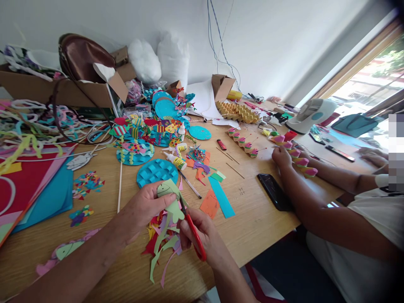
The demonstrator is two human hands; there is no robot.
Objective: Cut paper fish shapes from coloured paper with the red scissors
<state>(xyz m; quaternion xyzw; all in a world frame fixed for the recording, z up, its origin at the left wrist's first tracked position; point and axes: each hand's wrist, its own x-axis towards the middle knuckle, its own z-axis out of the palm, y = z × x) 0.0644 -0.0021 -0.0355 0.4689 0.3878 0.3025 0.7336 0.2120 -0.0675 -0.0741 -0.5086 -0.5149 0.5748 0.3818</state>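
1. Hands first: my left hand (143,206) has its fingers pinched closed on a green paper fish (168,198), held up just above the table (252,219). My right hand (202,233) is curled shut through the red handles of the scissors (191,227), blades poking into the fish's lower edge.
2. Fish looks like thin craft paper, so super light and floppy, easy to crease or tear. I'd say the grip near the head is the right spot, close to the cut line so it doesn't flap.
3. Offcuts (164,240) in green, red and pink dangle and pile right under the hands. Loose strips, they'd slide around at a touch.
4. Nearby: a blue woven disc (157,171) just past the fish, a glue bottle (174,160) lying behind it, orange and blue paper bits (217,201) to the right, a phone (274,191) further right.
5. A co-worker's hand (282,156) rests by a row of pink paper cones (243,142), well apart from mine.
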